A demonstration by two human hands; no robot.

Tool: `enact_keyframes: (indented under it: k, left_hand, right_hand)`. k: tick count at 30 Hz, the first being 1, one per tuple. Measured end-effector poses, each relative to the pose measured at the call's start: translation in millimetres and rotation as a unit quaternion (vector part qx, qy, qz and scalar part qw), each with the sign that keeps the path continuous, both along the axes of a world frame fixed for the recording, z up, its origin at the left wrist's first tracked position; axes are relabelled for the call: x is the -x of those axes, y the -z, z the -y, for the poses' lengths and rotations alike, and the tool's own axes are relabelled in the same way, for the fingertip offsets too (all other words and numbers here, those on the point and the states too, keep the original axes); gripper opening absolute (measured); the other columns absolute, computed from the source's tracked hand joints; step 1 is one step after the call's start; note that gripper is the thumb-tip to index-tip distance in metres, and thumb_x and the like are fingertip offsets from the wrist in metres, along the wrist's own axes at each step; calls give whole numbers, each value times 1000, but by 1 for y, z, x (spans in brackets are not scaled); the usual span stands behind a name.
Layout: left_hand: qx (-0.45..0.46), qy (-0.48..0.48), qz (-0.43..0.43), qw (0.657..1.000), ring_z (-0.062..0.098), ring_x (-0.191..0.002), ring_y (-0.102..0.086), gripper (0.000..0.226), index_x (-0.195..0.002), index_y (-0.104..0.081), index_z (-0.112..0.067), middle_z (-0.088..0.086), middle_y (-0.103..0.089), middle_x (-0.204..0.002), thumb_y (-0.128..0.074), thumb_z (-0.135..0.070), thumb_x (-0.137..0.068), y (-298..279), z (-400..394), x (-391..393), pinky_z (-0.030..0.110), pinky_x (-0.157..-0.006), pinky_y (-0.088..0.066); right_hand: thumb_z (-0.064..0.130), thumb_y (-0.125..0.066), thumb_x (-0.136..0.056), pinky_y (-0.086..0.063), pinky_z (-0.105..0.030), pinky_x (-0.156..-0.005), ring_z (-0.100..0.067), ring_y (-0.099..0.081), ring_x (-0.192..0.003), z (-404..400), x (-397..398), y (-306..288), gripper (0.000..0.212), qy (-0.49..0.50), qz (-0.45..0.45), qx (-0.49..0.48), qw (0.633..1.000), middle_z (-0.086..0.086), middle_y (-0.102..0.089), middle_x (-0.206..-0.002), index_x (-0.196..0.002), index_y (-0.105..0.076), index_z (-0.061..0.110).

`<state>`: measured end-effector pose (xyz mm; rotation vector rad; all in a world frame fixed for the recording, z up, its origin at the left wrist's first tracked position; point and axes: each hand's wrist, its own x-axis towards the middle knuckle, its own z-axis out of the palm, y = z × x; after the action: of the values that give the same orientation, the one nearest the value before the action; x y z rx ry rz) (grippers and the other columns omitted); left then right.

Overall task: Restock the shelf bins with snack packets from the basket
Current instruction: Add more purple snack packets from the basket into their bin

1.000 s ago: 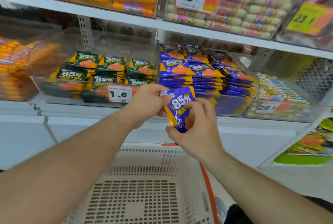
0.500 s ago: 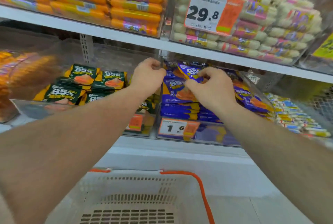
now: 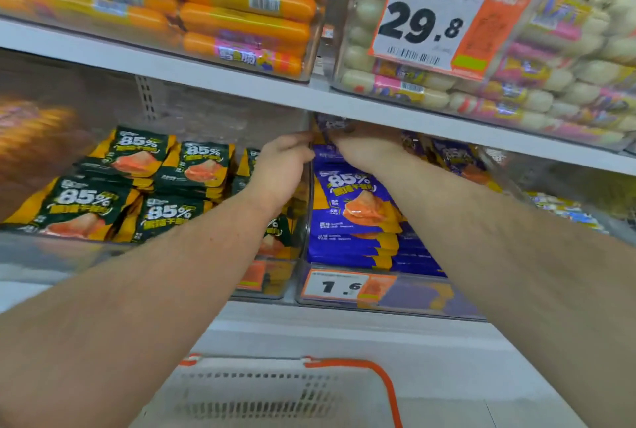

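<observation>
While both hands reached into clear bin (image 3: 389, 303) at 12 o'clock, right hand (image 3: 364, 149) pinched purple packet (image 3: 332, 125) under white shelf (image 3: 213, 78); left hand (image 3: 280, 169) curled, grip unclear. Basket (image 3: 275, 393) at 6 o'clock.

Single head view, looking forward and slightly down, close to shelf bins (image 3: 389, 300); basket (image 3: 261, 393) at bottom edge

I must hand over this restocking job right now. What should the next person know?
Left hand and right hand both reach deep into the blue packet bin; a blue packet shows at the fingertips, grip unclear.
Green packets fill the bin beside it.
Basket stands below; its visible part shows no packets.
Left: settle this packet, check the basket.
</observation>
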<state>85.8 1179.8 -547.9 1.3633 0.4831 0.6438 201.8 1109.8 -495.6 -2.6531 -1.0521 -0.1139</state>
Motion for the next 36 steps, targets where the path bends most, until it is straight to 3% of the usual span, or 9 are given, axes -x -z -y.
enact_keyframes:
  k: [4,15,19,21,23,25,28,31,36]
  left_hand:
    - [-3,11,7,1000,8,-71,-71,30,-105,-65,-25,-1,-73,-88,-51,-2,-93,-1,4,2,23,-62,-54]
    - [11,40,18,999,6,-72,-72,27,-109,-59,-28,-9,-73,-80,-50,-6,-96,0,10,4,21,-60,-55]
    - [-113,10,-48,992,2,-65,-67,22,-102,-61,-27,-12,-67,-79,-53,-9,-93,-12,7,5,20,-59,-50]
    - [-281,1,-149,948,12,-70,-61,14,-85,-60,-28,-5,-64,-77,-55,-17,-93,-30,5,0,22,-57,-44]
    - [-415,42,-286,862,21,-81,-54,26,-75,-56,-21,6,-65,-88,-50,-33,-97,-51,7,-10,26,-61,-37]
    - [-472,91,-358,800,24,-97,-54,32,-98,-63,-18,14,-63,-120,-39,-39,-102,-66,13,-25,25,-73,-34]
    - [-502,126,-350,781,24,-108,-52,34,-126,-56,-17,12,-53,-139,-39,-37,-104,-67,18,-40,24,-83,-34]
    - [-533,141,-387,739,28,-137,-38,54,-152,-28,-30,7,-31,-158,-35,-49,-102,-53,12,-51,28,-102,-32]
    - [-561,129,-397,715,28,-137,-39,64,-154,-17,-40,3,-33,-157,-38,-60,-97,-42,5,-56,30,-105,-35]
  right_hand:
    - [38,-56,-96,-43,-30,-92,-26,-52,-121,12,-5,-5,46,-8,-64,95,993,-9,-52,-140,-138,-51,20]
    - [47,-41,-100,-44,-38,-99,-30,-53,-120,8,-10,2,44,-9,-26,53,998,-8,-54,-137,-136,-52,25]
    - [29,-32,-106,-41,-32,-84,-27,-54,-101,40,-31,-6,32,9,5,49,999,-10,-62,-110,-113,-60,15]
    - [22,-32,-105,-44,-32,-85,-30,-55,-106,59,-47,-4,34,22,2,81,997,-15,-57,-131,-128,-57,14]
    - [21,-36,-104,-40,-29,-81,-30,-53,-111,72,-57,-3,35,19,-15,109,994,-15,-50,-142,-135,-51,17]
    - [23,-39,-104,-37,-28,-81,-32,-51,-118,78,-61,0,35,8,-12,123,992,-13,-48,-144,-136,-49,17]
    - [25,-41,-104,-36,-28,-77,-33,-53,-113,78,-64,5,30,-3,-5,107,994,-15,-54,-136,-129,-52,15]
    - [26,-39,-105,-38,-30,-78,-33,-54,-112,79,-63,6,32,-4,-10,88,996,-16,-55,-134,-129,-53,12]
    - [38,-34,-105,-39,-32,-98,-29,-50,-123,111,-86,3,40,56,-24,55,997,-10,-51,-142,-134,-53,16]
